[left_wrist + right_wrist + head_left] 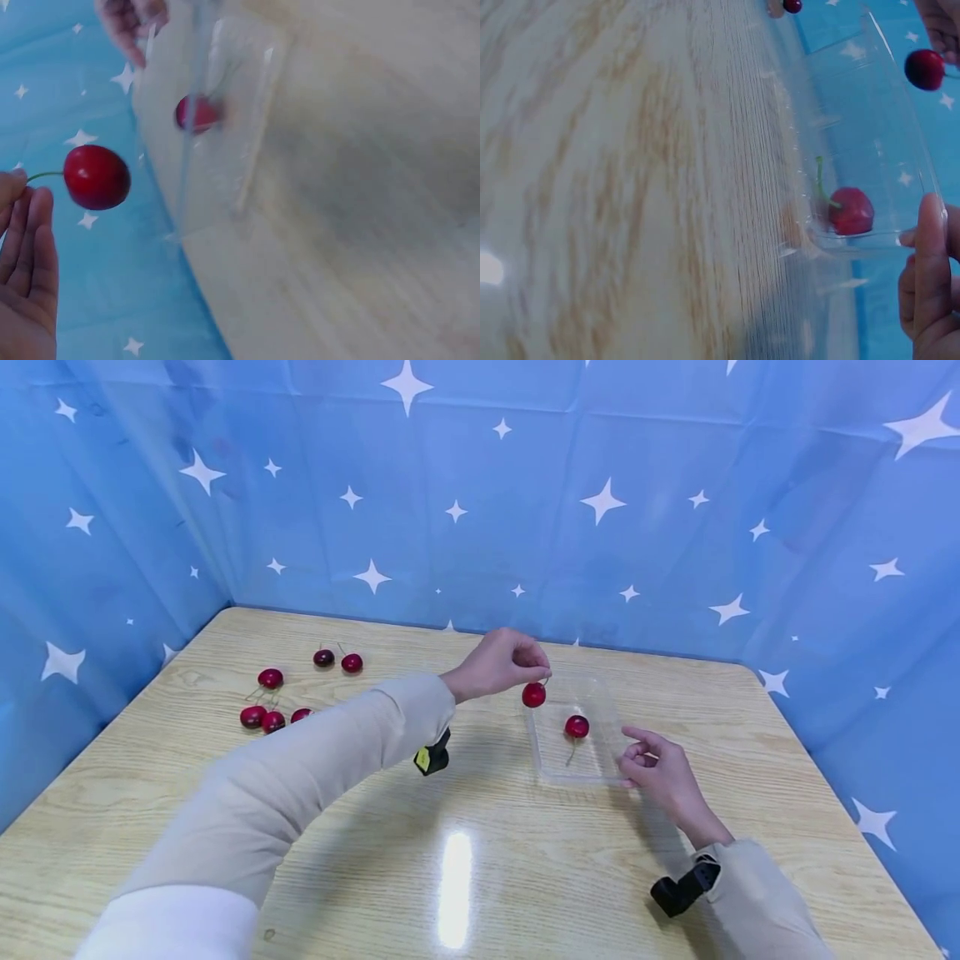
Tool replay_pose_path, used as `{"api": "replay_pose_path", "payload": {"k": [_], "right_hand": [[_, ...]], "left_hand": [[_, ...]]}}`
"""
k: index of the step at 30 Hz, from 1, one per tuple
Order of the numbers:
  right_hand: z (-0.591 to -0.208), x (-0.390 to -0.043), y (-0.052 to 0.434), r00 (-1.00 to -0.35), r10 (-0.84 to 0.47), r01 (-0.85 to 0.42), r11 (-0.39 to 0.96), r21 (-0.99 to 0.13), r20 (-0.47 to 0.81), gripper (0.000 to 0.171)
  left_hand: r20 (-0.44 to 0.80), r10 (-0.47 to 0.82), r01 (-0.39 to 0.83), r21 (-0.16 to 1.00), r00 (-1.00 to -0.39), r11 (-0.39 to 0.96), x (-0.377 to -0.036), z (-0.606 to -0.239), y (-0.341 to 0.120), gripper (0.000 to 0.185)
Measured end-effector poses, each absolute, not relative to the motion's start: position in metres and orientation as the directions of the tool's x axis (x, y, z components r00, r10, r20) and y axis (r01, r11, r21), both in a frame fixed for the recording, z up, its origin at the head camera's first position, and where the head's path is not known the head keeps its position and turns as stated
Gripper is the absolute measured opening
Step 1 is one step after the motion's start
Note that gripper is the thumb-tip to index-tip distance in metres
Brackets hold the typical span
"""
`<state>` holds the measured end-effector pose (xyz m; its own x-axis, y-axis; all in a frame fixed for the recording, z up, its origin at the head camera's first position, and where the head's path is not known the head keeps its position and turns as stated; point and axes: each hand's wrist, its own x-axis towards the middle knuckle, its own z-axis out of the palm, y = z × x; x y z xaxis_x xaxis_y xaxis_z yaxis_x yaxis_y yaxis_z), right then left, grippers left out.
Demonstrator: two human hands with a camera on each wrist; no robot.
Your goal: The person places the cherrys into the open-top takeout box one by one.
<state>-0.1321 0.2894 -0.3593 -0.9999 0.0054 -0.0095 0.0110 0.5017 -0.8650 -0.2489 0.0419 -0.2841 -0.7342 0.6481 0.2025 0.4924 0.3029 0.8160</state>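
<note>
One cherry (pixel 534 695) hangs by its stem from the left hand's (pixel 498 662) pinch, above the clear tray's (pixel 545 764) left rim; right hand (pixel 663 772) rests relaxed at its other edge.

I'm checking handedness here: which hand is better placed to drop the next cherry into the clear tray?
The left hand: it pinches a cherry by the stem above the clear tray. The right hand only touches the tray's edge.

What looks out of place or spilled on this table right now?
Nothing is spilled or damaged. Six loose cherries lie on the table, one cherry sits in the tray, and the left hand pinches another by its stem.
</note>
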Motion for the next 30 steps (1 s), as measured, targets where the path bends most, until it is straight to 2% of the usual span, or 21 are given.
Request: {"api": "replay_pose_path", "payload": {"k": [7,18,30], "right_hand": [[-0.359,-0.134,0.288,-1.0,0.005,0.016,0.511,-0.86,-0.016,0.047],[-0.36,-0.135,0.287,-1.0,0.009,0.007,0.507,-0.862,-0.003,0.046],[-0.36,-0.132,0.289,-1.0,0.015,0.018,0.496,-0.868,-0.012,0.048]], "left_hand": [[0.15,0.667,0.467,0.822,-0.73,0.326,-0.263,-0.28,0.047,0.01],[0.098,0.702,0.43,0.847,-0.705,0.313,-0.271,-0.295,0.064,0.011],[0.136,0.638,0.399,0.87,-0.758,0.289,-0.276,-0.304,0.09,0.008]]}}
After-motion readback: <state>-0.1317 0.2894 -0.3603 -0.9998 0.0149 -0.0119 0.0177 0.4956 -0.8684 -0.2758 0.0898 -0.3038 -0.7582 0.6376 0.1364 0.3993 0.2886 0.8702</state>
